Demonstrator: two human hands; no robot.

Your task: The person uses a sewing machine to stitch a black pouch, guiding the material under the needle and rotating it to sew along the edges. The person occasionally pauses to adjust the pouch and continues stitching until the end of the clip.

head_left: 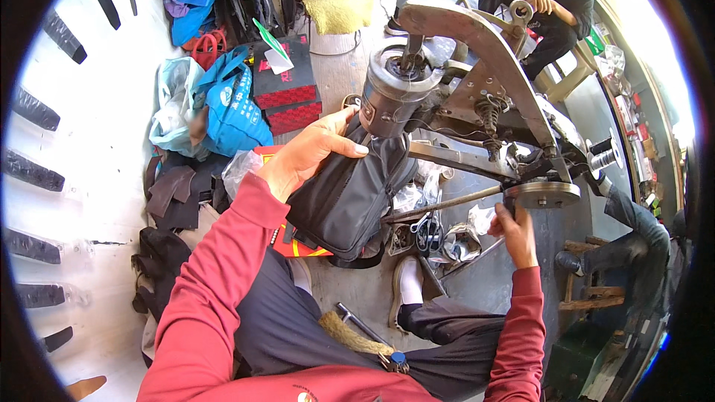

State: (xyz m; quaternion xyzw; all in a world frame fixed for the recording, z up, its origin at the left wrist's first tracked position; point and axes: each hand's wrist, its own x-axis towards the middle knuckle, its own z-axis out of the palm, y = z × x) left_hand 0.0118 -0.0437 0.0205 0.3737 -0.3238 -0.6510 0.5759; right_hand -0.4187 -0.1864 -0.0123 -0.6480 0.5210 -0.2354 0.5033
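A heavy metal hand-cranked sewing machine fills the upper right, with a round cylinder head. A black bag hangs under that head. My left hand grips the bag's top, thumb over it, just beside the cylinder. My right hand is closed at a handle beneath the metal wheel on the machine's right; the handle is mostly hidden by my fingers.
Blue bags and dark red-patterned boxes lie at upper left. Two people sit at the back, one on a yellow cushion, one at top right. Another person's leg is at right. Clutter lies below the machine.
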